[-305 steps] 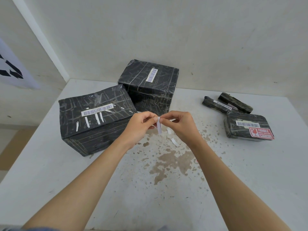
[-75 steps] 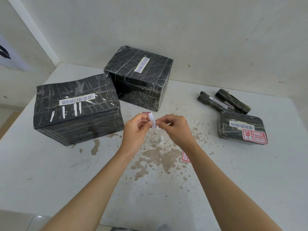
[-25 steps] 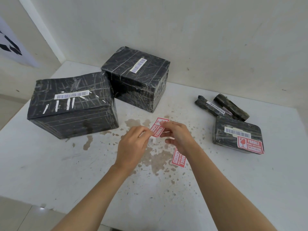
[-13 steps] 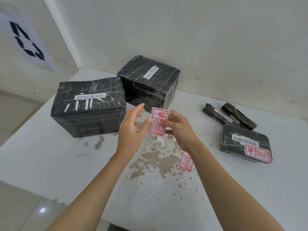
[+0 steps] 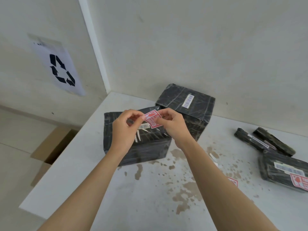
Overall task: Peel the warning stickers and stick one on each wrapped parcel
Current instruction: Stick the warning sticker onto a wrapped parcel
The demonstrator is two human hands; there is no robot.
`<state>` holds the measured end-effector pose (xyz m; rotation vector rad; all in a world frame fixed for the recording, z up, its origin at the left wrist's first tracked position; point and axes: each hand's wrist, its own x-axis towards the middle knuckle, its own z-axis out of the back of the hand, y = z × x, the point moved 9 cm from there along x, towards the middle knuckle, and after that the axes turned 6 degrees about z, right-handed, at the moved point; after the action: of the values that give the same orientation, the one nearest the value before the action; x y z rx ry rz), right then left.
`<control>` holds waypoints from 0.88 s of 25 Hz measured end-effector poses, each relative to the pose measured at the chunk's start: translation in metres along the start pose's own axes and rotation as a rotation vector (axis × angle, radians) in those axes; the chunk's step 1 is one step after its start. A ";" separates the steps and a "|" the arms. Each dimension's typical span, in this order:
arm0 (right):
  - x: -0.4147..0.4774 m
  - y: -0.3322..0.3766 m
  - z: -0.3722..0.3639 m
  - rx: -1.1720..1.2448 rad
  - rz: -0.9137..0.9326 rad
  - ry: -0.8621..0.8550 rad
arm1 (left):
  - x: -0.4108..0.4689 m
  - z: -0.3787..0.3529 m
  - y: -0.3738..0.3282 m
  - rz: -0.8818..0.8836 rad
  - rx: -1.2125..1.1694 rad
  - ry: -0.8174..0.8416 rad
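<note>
A red warning sticker (image 5: pixel 152 120) is pinched by its two ends between my left hand (image 5: pixel 125 129) and my right hand (image 5: pixel 173 125). I hold it just above the top of the near black wrapped parcel (image 5: pixel 146 147), beside its barcode label. A second large black parcel (image 5: pixel 198 105) stands behind it with a barcode only. At the right edge a flat black parcel (image 5: pixel 280 170) carries a red sticker. Two slim black parcels (image 5: pixel 260 142) lie behind that. Another red sticker (image 5: pixel 233 180) lies on the table, partly hidden by my right forearm.
The white table (image 5: pixel 133 197) is stained brown in the middle, with small white backing strips (image 5: pixel 212 155) lying on it. An open cardboard box (image 5: pixel 55 147) sits on the floor left of the table. A recycling sign (image 5: pixel 60 69) hangs on the left wall.
Both hands have carried the red sticker up and away from the table's middle to above the near parcel. My left hand now pinches the sticker. The view has swung left.
</note>
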<state>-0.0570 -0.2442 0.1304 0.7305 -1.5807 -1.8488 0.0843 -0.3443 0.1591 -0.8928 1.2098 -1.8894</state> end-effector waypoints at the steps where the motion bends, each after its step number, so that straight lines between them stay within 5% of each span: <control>1: 0.006 0.000 -0.006 -0.011 -0.005 -0.027 | 0.007 0.005 0.004 0.015 -0.019 0.007; 8: 0.032 -0.009 -0.036 0.056 -0.126 -0.096 | 0.041 0.036 0.044 0.211 -0.223 -0.016; 16: 0.052 -0.017 -0.048 0.111 -0.148 -0.169 | 0.055 0.056 0.093 0.267 0.148 -0.070; 19: 0.050 -0.030 -0.047 0.077 -0.206 -0.153 | 0.052 0.046 0.122 0.494 0.034 -0.004; 22: 0.048 -0.036 -0.046 0.027 -0.233 -0.119 | 0.051 0.035 0.124 0.527 -0.049 0.072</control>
<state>-0.0588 -0.3059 0.0871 0.8626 -1.6566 -2.0745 0.1121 -0.4415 0.0636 -0.4670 1.3781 -1.4791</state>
